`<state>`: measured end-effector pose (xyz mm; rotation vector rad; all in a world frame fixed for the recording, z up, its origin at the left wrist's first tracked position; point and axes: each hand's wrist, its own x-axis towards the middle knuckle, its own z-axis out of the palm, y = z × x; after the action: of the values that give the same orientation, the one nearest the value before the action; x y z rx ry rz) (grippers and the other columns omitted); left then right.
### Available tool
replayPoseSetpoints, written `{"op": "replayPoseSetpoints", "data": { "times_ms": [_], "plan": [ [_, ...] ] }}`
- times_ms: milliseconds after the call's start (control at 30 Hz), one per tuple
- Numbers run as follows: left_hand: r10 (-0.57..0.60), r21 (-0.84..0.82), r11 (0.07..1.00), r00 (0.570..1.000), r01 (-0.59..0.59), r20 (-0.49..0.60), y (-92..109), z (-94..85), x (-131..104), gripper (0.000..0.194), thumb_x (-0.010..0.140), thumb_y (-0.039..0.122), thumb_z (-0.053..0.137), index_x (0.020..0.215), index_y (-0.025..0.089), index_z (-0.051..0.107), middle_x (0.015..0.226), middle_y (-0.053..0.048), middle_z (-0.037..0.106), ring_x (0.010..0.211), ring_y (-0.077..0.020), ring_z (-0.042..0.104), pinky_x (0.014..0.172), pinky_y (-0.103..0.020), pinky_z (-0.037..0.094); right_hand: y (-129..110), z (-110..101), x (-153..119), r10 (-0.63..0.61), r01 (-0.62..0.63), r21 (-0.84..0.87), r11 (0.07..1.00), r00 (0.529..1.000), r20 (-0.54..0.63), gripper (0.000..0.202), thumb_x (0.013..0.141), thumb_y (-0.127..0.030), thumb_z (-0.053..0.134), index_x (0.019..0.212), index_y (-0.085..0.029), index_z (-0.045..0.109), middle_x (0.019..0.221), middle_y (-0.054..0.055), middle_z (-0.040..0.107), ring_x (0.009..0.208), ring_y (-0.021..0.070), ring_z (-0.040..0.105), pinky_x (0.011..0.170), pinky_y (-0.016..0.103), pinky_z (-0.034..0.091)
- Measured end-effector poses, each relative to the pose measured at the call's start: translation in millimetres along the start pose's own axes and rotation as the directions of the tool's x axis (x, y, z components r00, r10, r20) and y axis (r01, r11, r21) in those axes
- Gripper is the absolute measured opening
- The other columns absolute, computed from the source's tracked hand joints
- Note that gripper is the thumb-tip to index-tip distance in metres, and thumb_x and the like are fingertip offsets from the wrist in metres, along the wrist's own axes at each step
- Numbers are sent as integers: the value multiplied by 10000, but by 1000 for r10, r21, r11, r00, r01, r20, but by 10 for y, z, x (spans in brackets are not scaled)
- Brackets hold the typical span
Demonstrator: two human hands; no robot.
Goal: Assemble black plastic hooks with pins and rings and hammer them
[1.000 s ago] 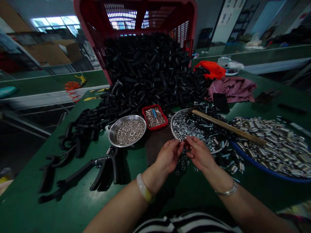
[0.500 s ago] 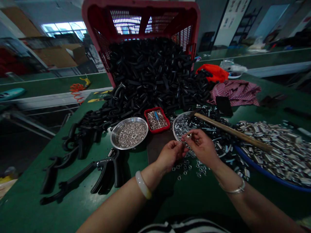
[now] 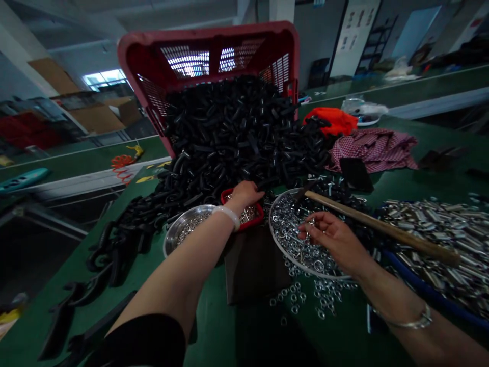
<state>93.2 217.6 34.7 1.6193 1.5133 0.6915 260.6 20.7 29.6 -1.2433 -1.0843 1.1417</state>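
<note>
My left hand reaches over the small red tray of small metal pins; its fingertips are hidden from view. Above the round tray of bolts and rings, my right hand is closed with its fingers bent around something small and shiny that I cannot make out. My left forearm partly covers a steel bowl of small metal parts. Between the hands and me lies a dark flat plate. Loose nuts are scattered beside it.
A red crate spills black parts across the table. A wooden-handled hammer lies over the bolt tray. Silver tubes fill a blue-rimmed tray at right. A phone and checked cloth lie behind; black levers at left.
My left hand has moved away from my right hand, forward to the red tray. My right hand has shifted slightly right. The view has also shifted.
</note>
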Motion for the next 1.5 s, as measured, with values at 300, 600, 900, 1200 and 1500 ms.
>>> {"op": "replayPoseSetpoints", "data": {
  "times_ms": [300,600,900,1200,1500],
  "plan": [
    [-5,128,992,1000,3,13,113,360,225,168,692,252,627,710,85,626,1071,-223,595,1198,-342,402,947,-370,333,7,-90,40,-9,6,-62,998,999,-53,332,652,-447,677,838,-216,530,801,52,670,697,176,629,641,318,472],
    [30,-405,903,922,140,385,-22,-116,-691,329,894,323,290,801,140,546,698,-47,549,579,-100,495,597,-244,465,-242,46,353,-156,178,100,979,968,-195,312,636,-394,709,821,-216,533,772,9,656,727,142,616,645,268,450],
    [177,-748,117,727,653,663,-326,68,-1420,209,746,328,355,643,154,411,577,32,278,439,-61,287,392,-153,288,-239,518,435,21,-10,382,924,999,-24,304,609,-355,732,768,-198,526,745,-7,646,718,118,589,650,253,449],
    [50,-750,476,837,460,545,-397,96,-1546,371,820,485,416,804,134,534,606,0,460,491,-92,428,444,-196,356,-304,723,159,56,-74,324,943,996,62,328,606,-383,728,778,-191,526,711,-7,641,710,152,602,655,301,452],
    [180,-660,81,640,747,747,-419,141,-1707,370,864,461,354,734,137,473,582,11,424,450,-67,423,393,-143,334,-350,708,39,-156,145,104,984,983,98,259,717,-374,643,858,-198,516,789,16,657,782,153,613,738,326,466]
  ]
}}
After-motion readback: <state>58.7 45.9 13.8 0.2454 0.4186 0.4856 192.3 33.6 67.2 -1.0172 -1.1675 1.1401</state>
